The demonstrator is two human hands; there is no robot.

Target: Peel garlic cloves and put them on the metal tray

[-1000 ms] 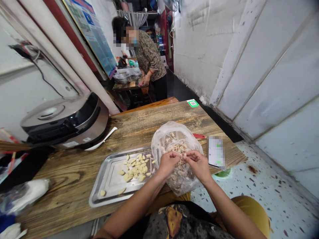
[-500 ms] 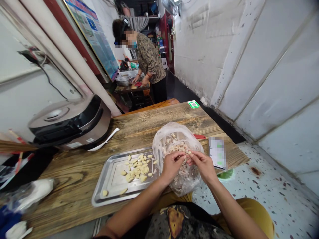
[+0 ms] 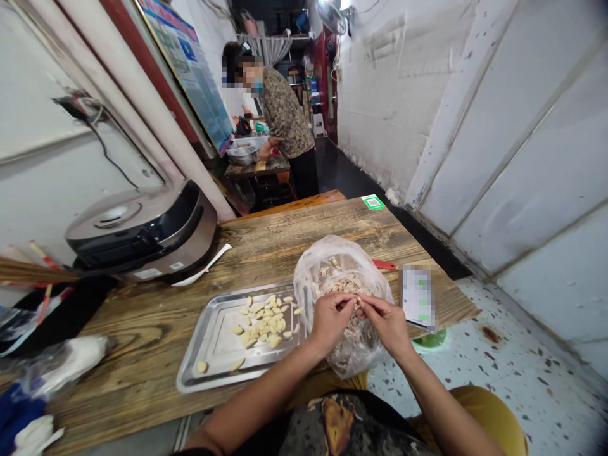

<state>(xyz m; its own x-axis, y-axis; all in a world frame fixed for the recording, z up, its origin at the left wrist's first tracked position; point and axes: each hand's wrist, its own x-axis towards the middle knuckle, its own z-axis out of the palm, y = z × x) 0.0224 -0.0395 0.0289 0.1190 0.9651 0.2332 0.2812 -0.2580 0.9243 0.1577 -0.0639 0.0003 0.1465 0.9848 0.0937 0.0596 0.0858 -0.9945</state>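
Note:
Over the clear plastic bag (image 3: pixel 313 259), my left hand (image 3: pixel 332 320) and my right hand (image 3: pixel 386 322) meet fingertip to fingertip. Both are closed in a pinch on a small garlic clove (image 3: pixel 358 301), mostly covered by the fingers. Inside the bag lies a heap of papery garlic skins and unpeeled pieces (image 3: pixel 349 283). Left of the bag, a metal tray (image 3: pixel 192 361) holds many pale peeled garlic cloves (image 3: pixel 263 326), most of them bunched toward its right side.
On the wooden table (image 3: pixel 137 335) are a rice-cooker-like appliance (image 3: pixel 142 231), a white spoon (image 3: pixel 202 266), a phone (image 3: pixel 417 297) and a red-handled tool (image 3: pixel 384 265) partly behind the bag. A co-worker (image 3: pixel 287 114) bends over another table farther back.
My fingertips have shifted slightly and closed over the clove, which showed more before. The co-worker's hands have drawn closer together. The whole view has shifted a little.

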